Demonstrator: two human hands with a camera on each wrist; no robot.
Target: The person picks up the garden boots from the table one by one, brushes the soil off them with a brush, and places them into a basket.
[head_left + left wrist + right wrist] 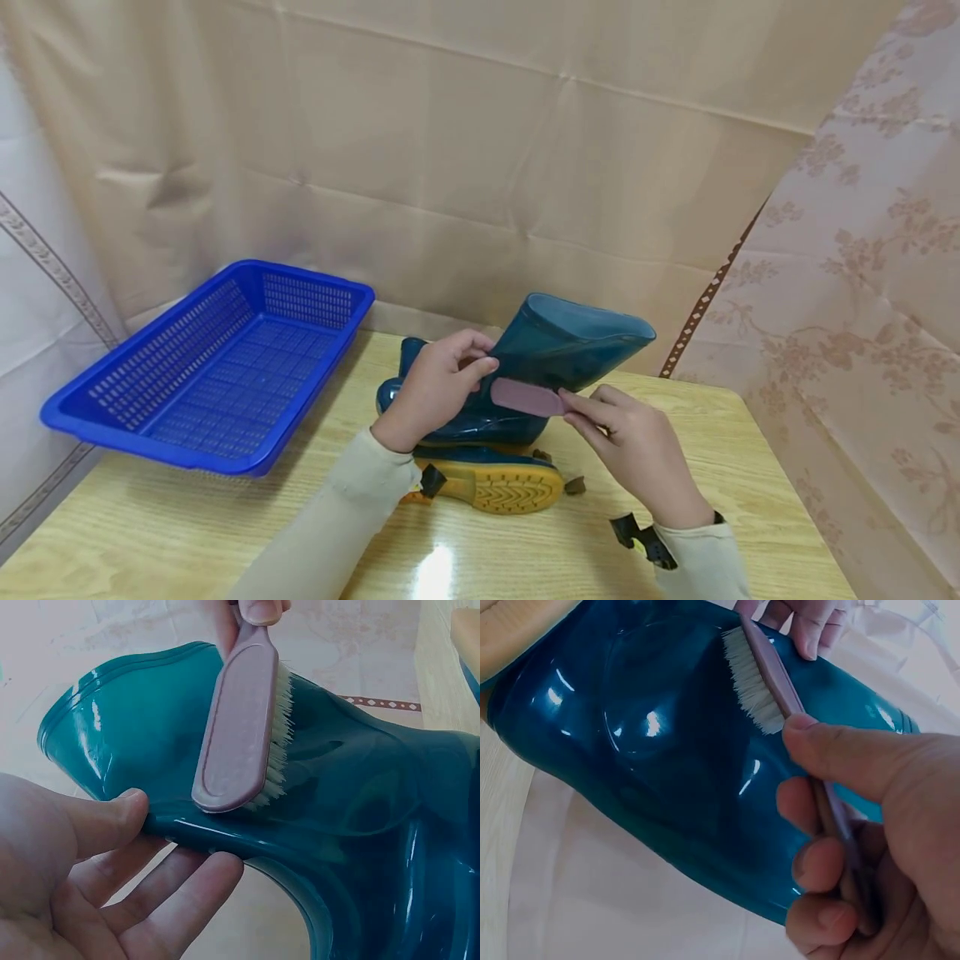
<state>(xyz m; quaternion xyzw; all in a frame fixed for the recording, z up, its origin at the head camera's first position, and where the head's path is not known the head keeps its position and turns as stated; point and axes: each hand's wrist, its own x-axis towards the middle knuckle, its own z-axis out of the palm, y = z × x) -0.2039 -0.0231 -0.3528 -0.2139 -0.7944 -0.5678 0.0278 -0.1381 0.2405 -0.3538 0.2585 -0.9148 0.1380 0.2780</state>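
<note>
A glossy teal rubber boot point(577, 350) leans with its wide shaft tilted up to the right. My left hand point(441, 382) pinches the shaft's edge between thumb and fingers, as the left wrist view shows closely. In my right hand point(637, 446) is the handle of a mauve scrub brush point(527, 397). Its pale bristles point(751, 686) touch the shaft's side, near the left fingertips point(225, 870). A second boot lies on its side in front, its yellow patterned sole point(517, 487) facing me.
A blue slotted plastic basket point(300, 433) stands at the left of the wooden table point(667, 575). Small brown bits point(575, 485) lie beside the sole. A beige curtain point(420, 167) hangs behind, and a floral cloth point(885, 333) covers the right side.
</note>
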